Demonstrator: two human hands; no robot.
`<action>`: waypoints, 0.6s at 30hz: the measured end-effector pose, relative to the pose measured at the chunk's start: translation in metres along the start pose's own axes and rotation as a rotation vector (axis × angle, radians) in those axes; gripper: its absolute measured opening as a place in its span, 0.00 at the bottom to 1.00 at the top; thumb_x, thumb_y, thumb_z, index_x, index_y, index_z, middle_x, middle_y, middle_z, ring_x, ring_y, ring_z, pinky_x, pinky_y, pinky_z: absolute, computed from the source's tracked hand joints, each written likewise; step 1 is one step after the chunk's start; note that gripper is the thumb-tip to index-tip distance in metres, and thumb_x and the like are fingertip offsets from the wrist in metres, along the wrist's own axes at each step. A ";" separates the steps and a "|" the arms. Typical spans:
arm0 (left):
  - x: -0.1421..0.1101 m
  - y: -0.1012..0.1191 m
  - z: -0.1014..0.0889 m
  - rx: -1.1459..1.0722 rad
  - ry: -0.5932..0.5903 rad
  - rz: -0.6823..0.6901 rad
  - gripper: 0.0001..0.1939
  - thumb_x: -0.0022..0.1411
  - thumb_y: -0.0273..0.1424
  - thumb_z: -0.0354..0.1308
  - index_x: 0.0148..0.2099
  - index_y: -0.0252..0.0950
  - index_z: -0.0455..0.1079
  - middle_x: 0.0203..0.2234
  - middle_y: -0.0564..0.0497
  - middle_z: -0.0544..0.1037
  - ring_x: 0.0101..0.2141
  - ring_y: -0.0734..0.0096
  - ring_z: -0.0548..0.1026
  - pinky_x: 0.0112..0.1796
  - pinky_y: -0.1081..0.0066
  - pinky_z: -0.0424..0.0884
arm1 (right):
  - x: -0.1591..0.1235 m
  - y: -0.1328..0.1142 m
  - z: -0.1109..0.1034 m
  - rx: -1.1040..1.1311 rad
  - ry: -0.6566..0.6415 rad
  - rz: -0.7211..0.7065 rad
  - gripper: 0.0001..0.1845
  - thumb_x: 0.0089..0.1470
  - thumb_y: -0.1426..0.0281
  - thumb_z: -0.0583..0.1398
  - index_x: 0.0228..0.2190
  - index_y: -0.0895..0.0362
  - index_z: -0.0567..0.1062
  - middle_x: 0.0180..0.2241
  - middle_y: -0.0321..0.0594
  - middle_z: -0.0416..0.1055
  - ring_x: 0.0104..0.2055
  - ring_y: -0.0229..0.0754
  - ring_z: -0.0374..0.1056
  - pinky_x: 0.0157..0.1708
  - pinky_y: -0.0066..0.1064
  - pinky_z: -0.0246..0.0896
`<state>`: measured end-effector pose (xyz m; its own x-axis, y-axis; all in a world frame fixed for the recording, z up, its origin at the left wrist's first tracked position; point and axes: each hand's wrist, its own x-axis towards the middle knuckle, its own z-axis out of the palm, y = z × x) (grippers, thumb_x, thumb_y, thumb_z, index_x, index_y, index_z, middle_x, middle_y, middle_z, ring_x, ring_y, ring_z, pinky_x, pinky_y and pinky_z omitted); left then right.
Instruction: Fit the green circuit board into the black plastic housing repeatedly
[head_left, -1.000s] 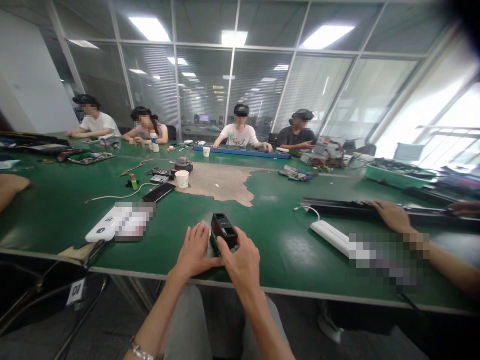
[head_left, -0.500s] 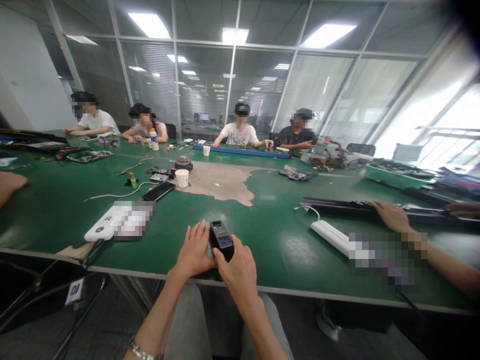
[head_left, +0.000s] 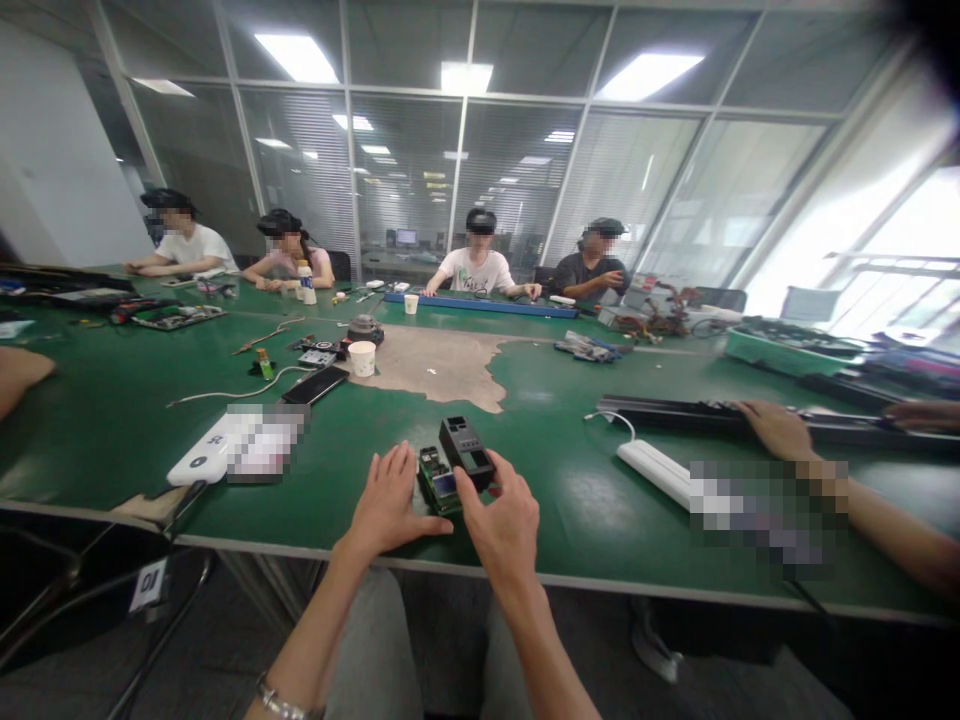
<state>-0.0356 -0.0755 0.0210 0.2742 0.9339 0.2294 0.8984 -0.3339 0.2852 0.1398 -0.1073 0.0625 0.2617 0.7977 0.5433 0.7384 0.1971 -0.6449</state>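
Note:
A black plastic casing (head_left: 465, 450) stands tilted on the green table mat (head_left: 577, 510), with my right hand (head_left: 502, 520) gripping it from the near side. A small green circuit board with a little screen (head_left: 437, 482) lies against the casing's left side, apart from it or only partly joined, I cannot tell which. My left hand (head_left: 394, 500) rests on the mat with its fingers spread, close to the board's left edge and holding nothing.
A white power strip (head_left: 652, 472) lies to the right, and a co-worker's hand (head_left: 776, 430) rests on a long black rail (head_left: 675, 408). A white power bank (head_left: 202, 455), a black smartphone (head_left: 315, 385) and a paper cup (head_left: 362, 358) stand left and ahead.
The black device has come apart: the casing now sits up and to the right, and the green board with its screen shows separately. My left hand has let go and lies flat.

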 end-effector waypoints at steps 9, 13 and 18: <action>0.000 0.001 -0.004 0.006 -0.026 -0.008 0.63 0.45 0.70 0.49 0.70 0.29 0.46 0.68 0.35 0.49 0.67 0.46 0.46 0.64 0.46 0.41 | -0.007 0.048 0.001 -0.177 -0.070 0.105 0.27 0.55 0.55 0.58 0.49 0.60 0.72 0.40 0.49 0.75 0.42 0.53 0.68 0.43 0.40 0.61; 0.001 0.001 -0.005 0.007 -0.034 -0.006 0.63 0.45 0.70 0.49 0.70 0.29 0.47 0.68 0.35 0.49 0.67 0.45 0.47 0.64 0.45 0.41 | -0.011 0.057 0.003 -0.220 -0.056 0.050 0.35 0.54 0.54 0.59 0.55 0.67 0.67 0.48 0.56 0.72 0.48 0.57 0.66 0.47 0.42 0.60; 0.001 0.002 -0.004 -0.003 -0.018 -0.013 0.63 0.45 0.69 0.52 0.70 0.29 0.45 0.67 0.34 0.49 0.67 0.45 0.47 0.64 0.46 0.41 | -0.011 0.055 0.000 -0.175 -0.071 0.057 0.32 0.55 0.56 0.58 0.53 0.66 0.70 0.45 0.55 0.74 0.46 0.55 0.68 0.47 0.42 0.61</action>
<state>-0.0353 -0.0758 0.0251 0.2683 0.9404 0.2089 0.9012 -0.3217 0.2905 0.1777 -0.1050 0.0207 0.2665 0.8441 0.4652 0.8218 0.0531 -0.5673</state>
